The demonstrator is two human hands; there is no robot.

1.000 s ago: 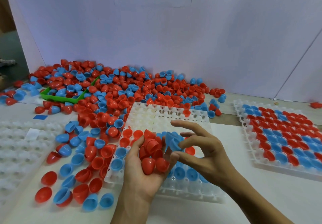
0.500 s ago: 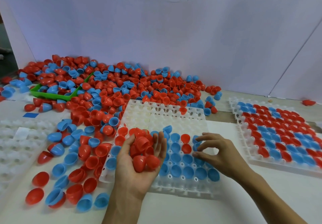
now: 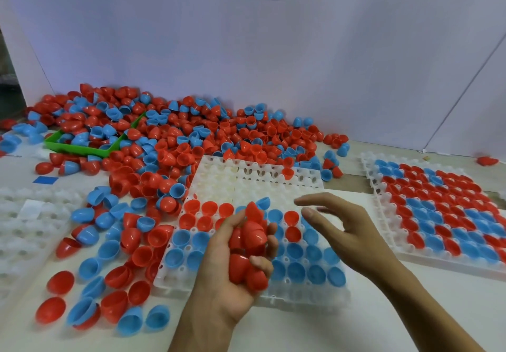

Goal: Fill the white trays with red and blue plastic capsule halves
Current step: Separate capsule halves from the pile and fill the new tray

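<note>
A white tray (image 3: pixel 254 179) lies in front of me; its near rows hold blue and red capsule halves and its far rows are bare. My left hand (image 3: pixel 232 272) hovers over the tray's near middle, curled around a bunch of red capsule halves (image 3: pixel 250 238). My right hand (image 3: pixel 345 231) floats just to the right of it above the tray, fingers spread and holding nothing. A big heap of red and blue halves (image 3: pixel 175 138) covers the table behind and left of the tray.
A filled white tray (image 3: pixel 383 250) of red and blue halves sits at the right. Empty white trays (image 3: pixel 24 223) lie at the left edge. A green bin (image 3: pixel 79 147) is half buried in the heap. A white wall stands close behind.
My right hand set a blue half into the tray, then lifted off with fingers spread. My left hand closed tighter around its red halves.
</note>
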